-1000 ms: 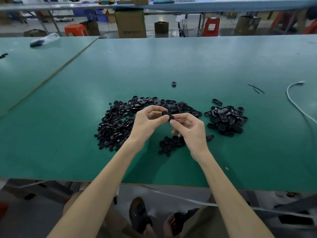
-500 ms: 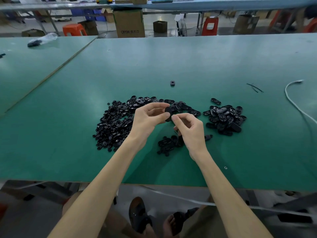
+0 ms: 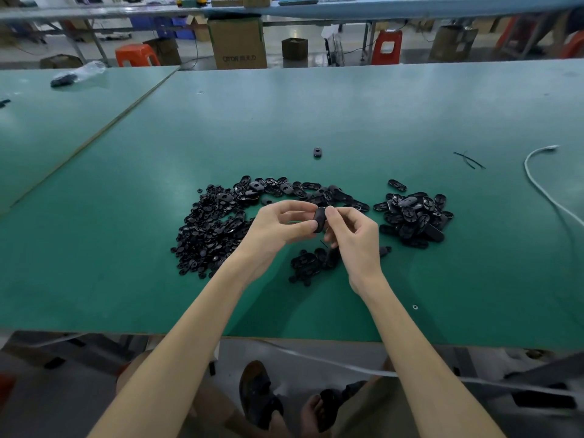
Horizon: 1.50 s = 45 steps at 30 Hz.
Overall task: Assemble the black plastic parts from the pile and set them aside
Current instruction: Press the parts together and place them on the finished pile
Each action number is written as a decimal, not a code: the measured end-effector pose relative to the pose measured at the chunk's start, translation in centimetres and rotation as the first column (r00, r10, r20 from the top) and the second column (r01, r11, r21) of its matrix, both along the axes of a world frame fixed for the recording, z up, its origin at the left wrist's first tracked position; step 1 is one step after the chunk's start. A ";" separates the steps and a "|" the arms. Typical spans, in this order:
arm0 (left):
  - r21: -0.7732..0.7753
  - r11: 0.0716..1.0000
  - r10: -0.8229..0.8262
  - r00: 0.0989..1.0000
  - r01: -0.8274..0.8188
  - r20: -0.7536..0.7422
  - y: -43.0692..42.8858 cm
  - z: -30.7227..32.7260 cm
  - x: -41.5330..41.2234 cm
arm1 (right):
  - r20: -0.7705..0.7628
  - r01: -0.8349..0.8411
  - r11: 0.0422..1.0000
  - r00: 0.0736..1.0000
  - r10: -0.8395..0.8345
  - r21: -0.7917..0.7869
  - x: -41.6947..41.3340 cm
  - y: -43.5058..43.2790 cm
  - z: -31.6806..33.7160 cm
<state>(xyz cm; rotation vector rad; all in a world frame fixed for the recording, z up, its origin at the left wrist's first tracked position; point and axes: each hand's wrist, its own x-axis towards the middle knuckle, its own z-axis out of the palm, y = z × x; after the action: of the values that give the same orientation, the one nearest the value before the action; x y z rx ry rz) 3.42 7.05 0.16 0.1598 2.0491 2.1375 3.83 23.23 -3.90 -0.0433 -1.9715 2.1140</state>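
A black oval plastic part point(image 3: 319, 219) stands on edge between both hands, above the green table point(image 3: 126, 263). My left hand point(image 3: 278, 226) pinches its lower end with thumb and fingers. My right hand point(image 3: 354, 235) pinches its upper end with thumb and forefinger. Left of the hands spreads a big pile of small black parts point(image 3: 215, 229). A row of oval shells point(image 3: 284, 188) lies behind the hands. A heap of oval pieces point(image 3: 414, 216) sits to the right. A small cluster of black parts point(image 3: 309, 263) lies under my right wrist.
One lone black part point(image 3: 317, 152) lies farther back on the table. A white cable point(image 3: 543, 188) curves along the right side, with thin black strips point(image 3: 469, 159) nearby. A second green table point(image 3: 47, 121) adjoins on the left. Cardboard boxes and red stools stand beyond the far edge.
The oval part has turned from lying flat between the fingertips to standing on edge. Both hands stayed close together above the table and rose slightly.
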 end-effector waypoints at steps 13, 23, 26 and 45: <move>0.225 0.974 -0.038 0.982 -0.005 0.184 0.4 -1.2 0.3 | -0.008 0.006 1.000 1.000 -0.006 -0.006 -0.1 0.1 -0.3; 0.250 0.962 0.064 0.981 -0.109 0.181 0.6 -1.5 0.1 | -0.031 -0.030 0.999 0.999 0.031 0.023 -0.1 0.0 -0.3; 0.229 0.968 0.061 0.983 -0.101 0.175 0.7 -1.4 0.1 | -0.027 -0.021 1.000 0.999 0.022 0.019 -0.1 0.0 -0.3; 0.223 0.970 0.057 0.983 -0.096 0.176 0.7 -1.0 0.4 | -0.021 -0.022 1.000 1.000 0.022 0.007 0.1 0.0 0.1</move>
<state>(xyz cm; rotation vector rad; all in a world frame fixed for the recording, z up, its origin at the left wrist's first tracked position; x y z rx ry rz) 3.77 7.78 -0.82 -0.0700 1.7385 2.3436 3.89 23.24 -3.81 0.0013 -1.9759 2.1126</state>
